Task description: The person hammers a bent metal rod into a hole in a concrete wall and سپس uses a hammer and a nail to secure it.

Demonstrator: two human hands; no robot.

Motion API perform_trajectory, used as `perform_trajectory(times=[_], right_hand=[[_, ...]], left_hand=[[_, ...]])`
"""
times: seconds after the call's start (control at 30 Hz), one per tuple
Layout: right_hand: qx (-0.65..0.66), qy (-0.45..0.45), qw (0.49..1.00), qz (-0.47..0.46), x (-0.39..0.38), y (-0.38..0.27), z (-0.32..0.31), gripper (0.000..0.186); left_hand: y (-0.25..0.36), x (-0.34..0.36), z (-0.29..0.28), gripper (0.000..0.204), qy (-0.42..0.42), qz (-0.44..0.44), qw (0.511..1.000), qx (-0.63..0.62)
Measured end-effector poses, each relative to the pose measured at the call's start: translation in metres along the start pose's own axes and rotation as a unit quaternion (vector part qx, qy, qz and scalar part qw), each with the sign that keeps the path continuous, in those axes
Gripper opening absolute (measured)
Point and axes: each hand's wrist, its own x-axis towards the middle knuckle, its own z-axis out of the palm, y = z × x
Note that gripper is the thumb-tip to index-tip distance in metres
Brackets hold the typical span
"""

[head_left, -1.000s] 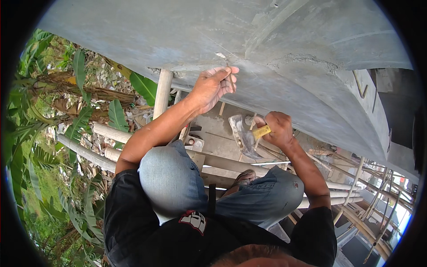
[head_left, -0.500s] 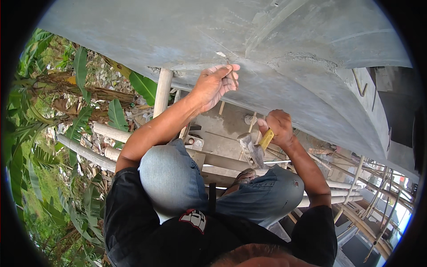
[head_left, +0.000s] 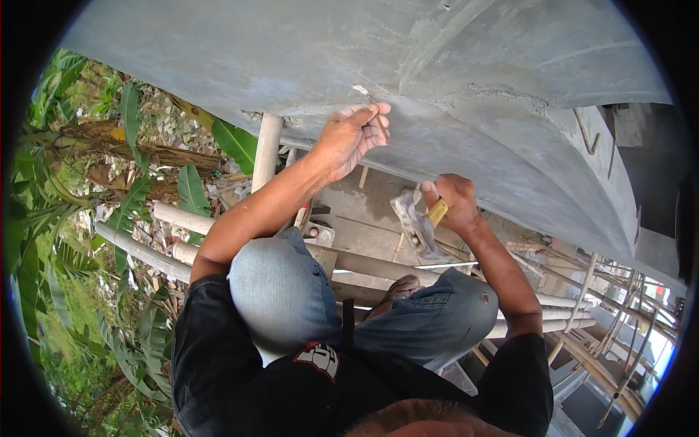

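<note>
My left hand [head_left: 348, 140] pinches a thin brownish metal rod [head_left: 382, 127], like a slim chisel or long nail. The rod's upper end meets the grey concrete surface [head_left: 291, 62] just beside a small pale chipped spot [head_left: 360, 89]. Lower and to the right, my right hand [head_left: 456, 202] is wrapped round the yellow handle of a hammer [head_left: 415, 227]. The worn metal head, spotted with pale residue, hangs left of that hand, apart from the rod and the wall. The handle's far end is hidden by my fist.
Below me run bamboo poles [head_left: 182, 218] and planks, with my bent knees over them. An upright pole [head_left: 266, 153] stands left of my left forearm. A bent steel bar [head_left: 587, 132] sticks out at the right. Banana plants [head_left: 131, 116] grow at left; more scaffolding [head_left: 619, 328] stands lower right.
The hammer head has risen a little and tilted, turning more of its side into view. My right hand has shifted slightly up and left. My left hand and the rod stay nearly still.
</note>
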Motion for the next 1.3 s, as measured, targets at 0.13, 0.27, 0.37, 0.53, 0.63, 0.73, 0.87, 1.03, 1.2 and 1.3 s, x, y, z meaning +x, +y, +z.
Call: perform_trajectory(times=[0.13, 0.27, 0.37, 0.53, 0.63, 0.73, 0.87, 1.03, 1.2, 1.3], right_hand=[[0.002, 0.018, 0.992, 0.122, -0.004, 0.006, 0.01, 0.035], [-0.031, -0.032, 0.996, 0.074, -0.004, 0.006, 0.007, 0.03], [-0.049, -0.05, 0.993, 0.091, -0.007, 0.004, 0.007, 0.032], [-0.037, -0.049, 0.998, 0.028, -0.008, -0.007, 0.004, 0.035], [-0.025, -0.053, 0.998, 0.037, -0.008, -0.007, 0.003, 0.036], [-0.018, -0.056, 0.997, 0.046, -0.011, -0.005, 0.005, 0.035], [-0.022, -0.054, 0.998, 0.026, -0.006, -0.008, 0.002, 0.034], [-0.027, -0.03, 0.998, 0.046, 0.003, -0.004, 0.011, 0.034], [-0.056, -0.048, 0.997, -0.032, -0.002, -0.007, -0.005, 0.023], [-0.069, -0.038, 0.99, 0.117, -0.001, 0.001, 0.013, 0.026]], left_hand=[[0.002, 0.002, -0.002, 0.027, 0.016, 0.009, 1.0, 0.0], [0.002, 0.003, -0.004, 0.029, -0.005, 0.004, 1.0, 0.006], [0.003, 0.002, -0.007, 0.029, 0.002, 0.014, 1.0, 0.019], [-0.003, -0.008, -0.006, 0.026, 0.014, 0.011, 0.999, 0.041], [0.002, -0.008, -0.003, 0.027, 0.019, 0.017, 0.998, 0.055], [0.005, -0.008, -0.002, 0.027, 0.012, 0.019, 0.998, 0.066], [0.006, -0.008, 0.001, 0.027, 0.016, 0.011, 0.998, 0.057], [0.007, -0.005, -0.002, 0.026, 0.01, 0.013, 0.999, 0.051], [0.006, -0.005, -0.004, 0.027, 0.011, 0.005, 1.0, 0.029], [0.005, -0.005, 0.002, 0.027, 0.007, 0.004, 1.0, 0.029]])
